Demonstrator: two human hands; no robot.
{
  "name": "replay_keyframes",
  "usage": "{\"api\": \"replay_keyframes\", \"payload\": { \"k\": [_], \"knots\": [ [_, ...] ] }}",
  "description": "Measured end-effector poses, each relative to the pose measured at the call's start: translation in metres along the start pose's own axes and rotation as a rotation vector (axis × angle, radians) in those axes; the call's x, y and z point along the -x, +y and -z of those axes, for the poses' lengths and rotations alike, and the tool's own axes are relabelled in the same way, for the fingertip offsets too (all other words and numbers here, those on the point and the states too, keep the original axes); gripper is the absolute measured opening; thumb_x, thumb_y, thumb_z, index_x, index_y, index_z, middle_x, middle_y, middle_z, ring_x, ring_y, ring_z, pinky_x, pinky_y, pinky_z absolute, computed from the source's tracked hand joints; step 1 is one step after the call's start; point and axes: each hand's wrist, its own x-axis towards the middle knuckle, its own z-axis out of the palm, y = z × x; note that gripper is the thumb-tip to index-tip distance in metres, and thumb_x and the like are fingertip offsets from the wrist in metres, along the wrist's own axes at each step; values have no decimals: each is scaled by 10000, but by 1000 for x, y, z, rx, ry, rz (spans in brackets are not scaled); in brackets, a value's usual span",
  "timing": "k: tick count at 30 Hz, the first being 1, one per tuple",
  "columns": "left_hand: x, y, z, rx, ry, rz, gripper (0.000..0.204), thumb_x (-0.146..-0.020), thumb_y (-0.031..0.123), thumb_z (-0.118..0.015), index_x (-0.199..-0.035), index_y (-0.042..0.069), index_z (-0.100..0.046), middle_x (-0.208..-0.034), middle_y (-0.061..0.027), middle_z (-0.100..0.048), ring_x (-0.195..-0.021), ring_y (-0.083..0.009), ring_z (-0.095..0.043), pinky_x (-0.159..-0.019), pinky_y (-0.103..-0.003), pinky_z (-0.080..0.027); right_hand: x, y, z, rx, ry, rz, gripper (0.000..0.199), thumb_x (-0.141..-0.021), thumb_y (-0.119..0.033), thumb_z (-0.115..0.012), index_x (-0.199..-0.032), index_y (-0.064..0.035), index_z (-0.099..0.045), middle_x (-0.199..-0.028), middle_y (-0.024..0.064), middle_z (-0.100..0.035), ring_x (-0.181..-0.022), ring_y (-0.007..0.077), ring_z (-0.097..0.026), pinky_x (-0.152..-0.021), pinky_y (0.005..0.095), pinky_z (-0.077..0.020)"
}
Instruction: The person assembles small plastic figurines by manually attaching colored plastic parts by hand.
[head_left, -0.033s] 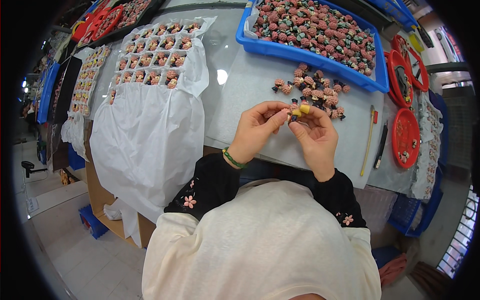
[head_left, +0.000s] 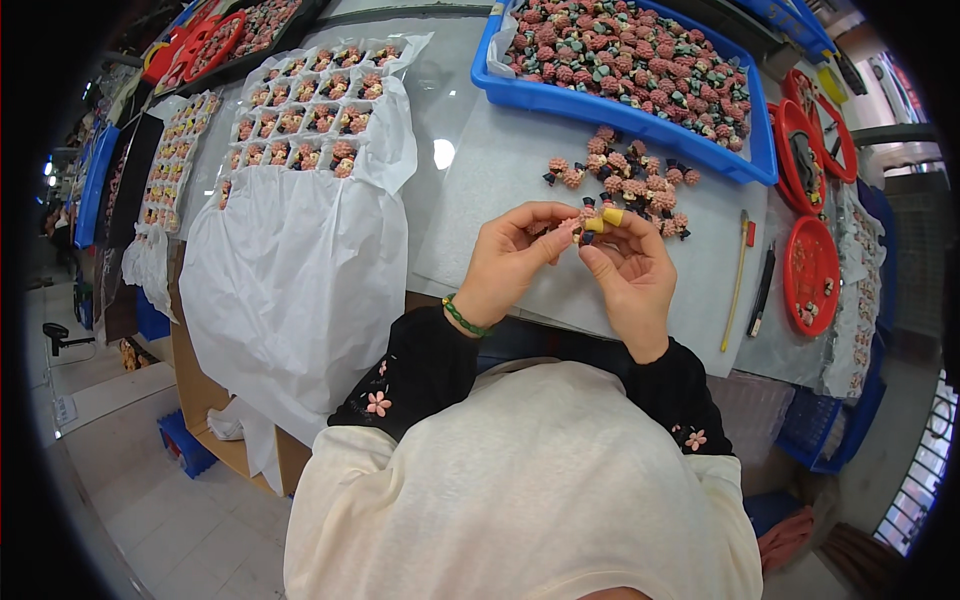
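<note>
We see a small pink-headed figurine (head_left: pixel 583 226) held up between the fingertips, with the left hand (head_left: pixel 515 262) at its nine o'clock and the right hand (head_left: pixel 635 280) at its three. The left thumb and forefinger close on it in a pinch; the right fingers curl round its other side, the thumb just below, and we cannot tell how firmly they press. Yellow patches show at the right fingertips. At one o'clock from our hands, a loose pile of figurines (head_left: pixel 650 185) lies on the table, and beyond it a blue bin (head_left: pixel 630 122) brims with pink and grey-green pieces. At ten o'clock, a white compartment tray (head_left: pixel 330 139) carries rows of figurines, its near part under a white sheet (head_left: pixel 300 260). At three o'clock, a red dish (head_left: pixel 812 255) holds a few small pieces.
</note>
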Motion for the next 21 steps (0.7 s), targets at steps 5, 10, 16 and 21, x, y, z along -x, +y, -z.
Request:
{"api": "replay_keyframes", "payload": {
  "k": [5, 10, 16, 21],
  "knots": [
    [3, -4, 5, 86, -68, -32, 280, -828, 43, -547, -1101, -15, -525, -989, -48, -565, -881, -93, -515, -766, -215, -419, 2, 6, 3, 132, -1, 123, 396, -759, 81, -593, -1124, 30, -446, -1055, 118, -530, -947, 165, -538, -842, 268, -452],
    [2, 4, 6, 296, -67, 68, 300, -832, 35, -533, -1127, -12, -497, -1051, -73, -555, -954, -123, -525, -820, -262, -436, 2, 6, 9, 266, -22, 172, 357, -759, 69, -603, -1088, 35, -471, -1025, 99, -540, -923, 153, -537, -815, 268, -450],
    [2, 9, 6, 124, -21, 55, 322, -845, 45, -522, -1159, -7, -474, -1115, -102, -520, -1004, -144, -518, -840, -288, -456, -6, 0, 15, 339, -125, 194, 187, -762, 43, -618, -935, 27, -550, -947, 64, -552, -872, 133, -542, -766, 246, -451],
    [11, 9, 4, 1, -78, 31, 362, -820, 16, -554, -1173, -20, -476, -1153, -103, -474, -1008, -144, -505, -863, -261, -441, -7, -3, 1, 114, -133, 11, 127, -778, 26, -611, -896, 25, -566, -909, 50, -559, -777, 111, -555, -718, 216, -450]
  ]
}}
